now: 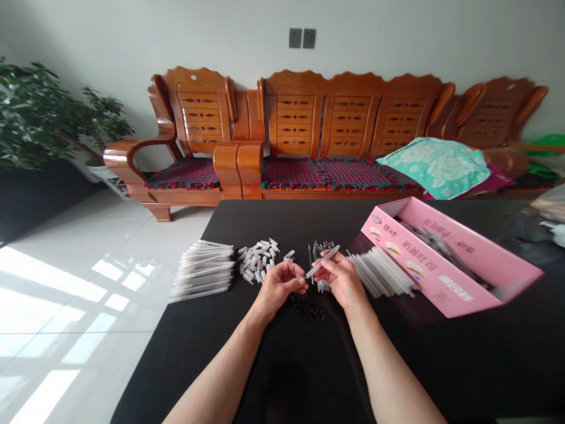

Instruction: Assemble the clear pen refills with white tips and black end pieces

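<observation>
A translucent white pen barrel (323, 262) is held at a slant between the thumb and fingers of my right hand (342, 280). At its lower end, the closed fingertips of my left hand (282, 285) pinch; whatever is in them is too small to make out. Small black parts (306, 307) lie in a heap just below my hands. Behind the hands is a group of pen tips or refills (315, 250), partly covered. White pen caps (258, 259) are scattered beyond my left hand. More translucent barrels (384, 272) lie stacked right of my right hand.
Pens with black ends (203, 270) are piled on the left of the black table (198, 365). An open pink box (445, 259) with grey contents stands at the right. A wooden sofa (322, 129) with a turquoise cushion (439, 166) is behind the table.
</observation>
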`<state>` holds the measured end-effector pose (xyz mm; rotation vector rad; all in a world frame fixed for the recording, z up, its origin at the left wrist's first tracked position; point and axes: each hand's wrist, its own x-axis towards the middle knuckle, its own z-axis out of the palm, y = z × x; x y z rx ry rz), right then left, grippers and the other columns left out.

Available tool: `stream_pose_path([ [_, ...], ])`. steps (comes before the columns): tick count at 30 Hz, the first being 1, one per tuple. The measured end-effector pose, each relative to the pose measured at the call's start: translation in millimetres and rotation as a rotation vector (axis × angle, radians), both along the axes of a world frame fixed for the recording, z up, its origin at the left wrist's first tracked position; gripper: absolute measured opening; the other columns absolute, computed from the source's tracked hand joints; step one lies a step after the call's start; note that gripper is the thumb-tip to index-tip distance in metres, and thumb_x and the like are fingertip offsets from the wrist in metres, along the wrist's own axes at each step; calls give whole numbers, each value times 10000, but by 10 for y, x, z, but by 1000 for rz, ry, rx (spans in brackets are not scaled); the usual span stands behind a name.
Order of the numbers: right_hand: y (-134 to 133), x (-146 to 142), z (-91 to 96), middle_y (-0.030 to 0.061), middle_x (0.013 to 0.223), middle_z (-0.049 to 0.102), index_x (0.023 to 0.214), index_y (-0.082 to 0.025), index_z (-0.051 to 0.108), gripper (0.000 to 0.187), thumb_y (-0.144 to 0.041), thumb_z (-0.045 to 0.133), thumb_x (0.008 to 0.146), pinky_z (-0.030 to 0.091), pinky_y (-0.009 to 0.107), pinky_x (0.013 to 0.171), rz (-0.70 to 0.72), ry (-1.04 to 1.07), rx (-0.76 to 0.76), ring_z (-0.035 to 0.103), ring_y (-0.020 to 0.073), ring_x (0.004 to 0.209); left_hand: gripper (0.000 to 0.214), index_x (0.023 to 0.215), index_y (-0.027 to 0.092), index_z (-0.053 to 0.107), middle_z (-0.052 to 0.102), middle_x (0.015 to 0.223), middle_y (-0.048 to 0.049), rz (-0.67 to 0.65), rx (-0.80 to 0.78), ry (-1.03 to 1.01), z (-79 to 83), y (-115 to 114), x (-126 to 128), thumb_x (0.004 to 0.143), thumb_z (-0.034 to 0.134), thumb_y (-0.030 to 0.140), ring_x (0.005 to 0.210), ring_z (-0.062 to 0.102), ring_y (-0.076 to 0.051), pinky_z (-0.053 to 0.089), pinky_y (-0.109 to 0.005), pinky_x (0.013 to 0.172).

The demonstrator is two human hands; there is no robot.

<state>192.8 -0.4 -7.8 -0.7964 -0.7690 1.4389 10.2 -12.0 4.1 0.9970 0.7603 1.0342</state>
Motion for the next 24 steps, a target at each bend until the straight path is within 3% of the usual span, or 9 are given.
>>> stream_pose_path([
  [24, -15, -39, 26, 49, 752, 750, 888, -171, 623, 298, -269, 828, 695, 590, 259, 511, 4, -75, -3, 701, 170, 562, 396, 805, 113, 603, 650, 667, -17, 54, 4, 21, -36, 6, 17, 637, 863, 360, 626, 666, -142, 560, -251, 607],
])
